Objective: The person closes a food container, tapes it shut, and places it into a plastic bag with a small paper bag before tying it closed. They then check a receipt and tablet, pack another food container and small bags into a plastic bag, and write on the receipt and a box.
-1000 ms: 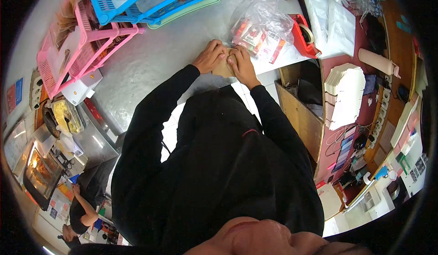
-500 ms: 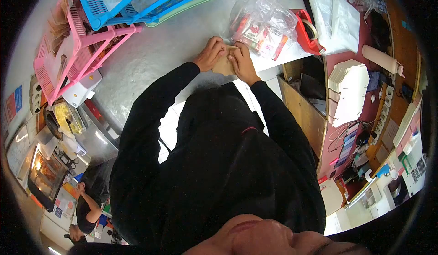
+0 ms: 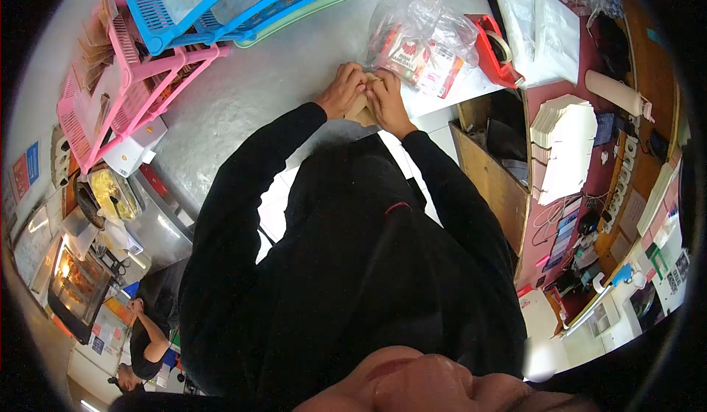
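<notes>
A folded piece of brown paper (image 3: 360, 113), perhaps a small bag, is between my two hands close to the front edge of the metal table (image 3: 243, 110). My left hand (image 3: 343, 90) grips its upper left part with bent fingers. On the opposite side, my right hand (image 3: 389, 103) pinches the upper right part, fingertips almost meeting those of the left. The paper's lower end shows below the fingers, while its top is mostly hidden. Just beyond my right hand lies a clear plastic bag (image 3: 423, 40) with red and white packets inside.
A blue rack (image 3: 158, 25) and a pink rack (image 3: 125, 88) stand at the left back. Right of the plastic bag is a red tape dispenser (image 3: 495, 53). A wooden cabinet (image 3: 490, 180) borders my right side. Another person (image 3: 151, 338) stands at lower left.
My hands have drawn closer together over the brown paper, and less of its upper part shows between them. The view has shifted slightly.
</notes>
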{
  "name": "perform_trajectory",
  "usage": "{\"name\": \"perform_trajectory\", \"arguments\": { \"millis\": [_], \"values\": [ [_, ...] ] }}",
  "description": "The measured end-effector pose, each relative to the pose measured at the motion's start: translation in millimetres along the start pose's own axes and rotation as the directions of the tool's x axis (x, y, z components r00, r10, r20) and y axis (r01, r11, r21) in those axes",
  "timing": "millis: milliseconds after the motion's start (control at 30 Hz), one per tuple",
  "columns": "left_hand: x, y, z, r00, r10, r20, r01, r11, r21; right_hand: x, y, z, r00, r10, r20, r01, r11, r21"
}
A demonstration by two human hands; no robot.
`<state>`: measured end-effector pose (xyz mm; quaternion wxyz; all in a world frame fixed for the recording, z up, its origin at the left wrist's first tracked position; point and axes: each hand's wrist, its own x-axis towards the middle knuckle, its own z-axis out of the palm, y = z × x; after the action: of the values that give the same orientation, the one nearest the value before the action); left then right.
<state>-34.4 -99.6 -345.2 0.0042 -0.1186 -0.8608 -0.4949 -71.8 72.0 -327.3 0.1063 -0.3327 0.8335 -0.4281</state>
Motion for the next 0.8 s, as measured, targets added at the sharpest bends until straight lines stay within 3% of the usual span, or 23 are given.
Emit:
{"name": "perform_trajectory", "arguments": {
  "millis": [133,200,233,300,333,367,400,467,533,567,600,667,700,733,767,800],
  "values": [
    [-1,3,-1,1.000,0.025,0.010,-0.025,1.000,0.009,0,6,6,0.996,0.074,-0.054,-0.074,0.997,-0.007],
    [-2,1,-6,0.998,0.054,0.028,-0.054,0.999,0.005,2,11,1,0.997,0.076,0.007,-0.076,0.994,0.079],
    [-6,0,-7,0.999,0.009,-0.045,-0.010,1.000,-0.013,7,-1,-10,0.997,0.079,-0.005,-0.078,0.994,0.072],
    [-15,3,-13,0.993,-0.027,-0.111,0.023,0.999,-0.038,11,-30,-32,0.993,-0.034,0.117,0.046,0.993,-0.107],
    [-16,10,-22,0.940,-0.177,-0.292,0.142,0.980,-0.138,10,-39,-37,0.994,-0.029,0.105,0.041,0.993,-0.113],
    [-12,16,-29,0.833,-0.331,-0.443,0.236,0.938,-0.255,9,-48,-39,0.973,-0.047,0.228,0.125,0.932,-0.340],
    [0,29,-35,0.840,-0.324,-0.435,0.231,0.939,-0.255,7,-56,-36,0.936,-0.028,0.351,0.224,0.817,-0.531],
    [39,71,-50,0.841,-0.131,-0.524,0.067,0.988,-0.138,5,-50,-12,0.936,-0.028,0.350,0.242,0.773,-0.587],
    [84,107,-58,0.841,0.102,-0.531,0.005,0.980,0.197,0,-33,14,0.940,-0.057,0.337,0.249,0.789,-0.561],
    [102,116,-60,0.841,0.113,-0.529,-0.002,0.979,0.206,2,-46,2,0.920,0.014,0.392,0.153,0.908,-0.390],
    [118,122,-60,0.844,0.135,-0.519,-0.006,0.970,0.242,-1,-54,-13,0.924,0.011,0.383,0.149,0.910,-0.387],
    [132,118,-60,0.854,0.166,-0.493,-0.026,0.960,0.279,-15,-65,-52,0.960,0.007,0.278,-0.013,1.000,0.019],
    [137,111,-59,0.852,0.160,-0.499,-0.033,0.967,0.252,-20,-80,-71,0.980,0.163,0.113,-0.152,0.983,-0.099],
    [141,108,-57,0.847,0.149,-0.511,-0.037,0.974,0.223,-32,-73,-83,0.987,0.154,0.038,-0.143,0.969,-0.202],
    [142,108,-57,0.848,0.149,-0.508,-0.042,0.975,0.217,-45,-75,-101,0.963,0.213,0.165,-0.172,0.957,-0.235],
    [143,111,-57,0.820,0.247,-0.517,-0.101,0.951,0.294,-63,-75,-113,0.962,0.201,0.188,-0.171,0.972,-0.163]
  ]
}}
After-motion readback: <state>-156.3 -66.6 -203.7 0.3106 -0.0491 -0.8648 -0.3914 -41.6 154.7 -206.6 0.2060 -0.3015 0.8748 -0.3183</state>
